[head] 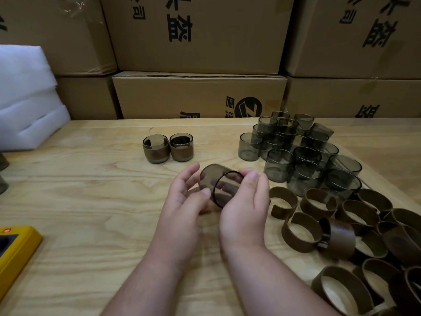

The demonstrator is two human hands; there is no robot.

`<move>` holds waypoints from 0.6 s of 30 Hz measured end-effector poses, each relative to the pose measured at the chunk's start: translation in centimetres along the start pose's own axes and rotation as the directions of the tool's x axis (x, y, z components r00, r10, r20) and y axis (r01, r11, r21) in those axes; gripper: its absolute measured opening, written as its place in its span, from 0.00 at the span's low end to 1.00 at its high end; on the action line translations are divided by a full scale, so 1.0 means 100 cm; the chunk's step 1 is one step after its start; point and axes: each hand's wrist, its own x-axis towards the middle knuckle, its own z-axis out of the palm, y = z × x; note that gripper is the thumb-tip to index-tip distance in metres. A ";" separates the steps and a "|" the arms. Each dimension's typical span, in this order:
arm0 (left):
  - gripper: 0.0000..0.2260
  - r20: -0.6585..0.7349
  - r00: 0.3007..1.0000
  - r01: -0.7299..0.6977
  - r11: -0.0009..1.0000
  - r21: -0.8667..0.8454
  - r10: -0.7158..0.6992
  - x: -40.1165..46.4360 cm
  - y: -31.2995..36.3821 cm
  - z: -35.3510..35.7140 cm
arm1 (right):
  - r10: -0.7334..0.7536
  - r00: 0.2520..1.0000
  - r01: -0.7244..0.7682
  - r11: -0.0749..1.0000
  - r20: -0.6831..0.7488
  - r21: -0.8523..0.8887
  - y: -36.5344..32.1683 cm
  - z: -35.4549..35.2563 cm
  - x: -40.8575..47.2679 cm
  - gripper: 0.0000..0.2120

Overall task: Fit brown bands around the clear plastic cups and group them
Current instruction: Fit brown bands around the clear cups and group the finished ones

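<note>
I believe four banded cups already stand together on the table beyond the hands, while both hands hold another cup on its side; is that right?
Not quite: the head view shows only two banded cups standing together beyond the hands, not four. The rest holds: the left hand and right hand hold a cup on its side above the table.

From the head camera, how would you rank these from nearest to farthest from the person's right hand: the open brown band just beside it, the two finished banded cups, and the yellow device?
1. Open brown band, on the table just right of the right hand.
2. Two banded cups, standing upright farther back and to the left.
3. Yellow device, at the table's far left edge.
</note>
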 end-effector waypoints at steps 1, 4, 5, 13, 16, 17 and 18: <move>0.22 -0.006 1.000 0.014 1.000 -0.008 -0.014 0.000 0.001 0.000 | -0.053 0.999 0.053 0.999 0.002 -0.002 -0.001 0.000 -0.001 0.12; 0.20 0.000 0.997 0.073 0.997 -0.041 -0.073 -0.001 0.003 0.000 | -0.148 0.988 0.149 0.989 0.054 -0.018 -0.002 0.000 -0.005 0.07; 0.20 0.014 0.996 0.086 0.995 -0.055 -0.086 -0.002 0.005 0.001 | -0.163 0.984 0.166 0.986 0.072 -0.025 -0.002 -0.001 -0.005 0.07; 0.30 0.022 0.998 0.066 0.988 -0.138 -0.063 -0.003 0.006 0.002 | -0.224 0.949 0.194 0.969 0.220 0.151 -0.003 0.000 -0.013 0.21; 0.37 -0.001 0.999 0.033 0.995 -0.094 -0.034 -0.003 0.004 0.001 | -0.205 0.959 0.189 0.977 0.193 0.097 -0.001 -0.004 -0.010 0.17; 0.36 -0.005 1.000 0.008 0.998 -0.059 -0.008 -0.002 0.003 0.001 | -0.186 0.964 0.178 0.982 0.188 0.058 0.000 -0.004 -0.009 0.16; 0.32 0.001 1.000 -0.020 1.000 -0.024 0.020 -0.001 0.001 0.001 | -0.155 0.968 0.155 0.988 0.197 0.018 0.000 -0.004 -0.007 0.16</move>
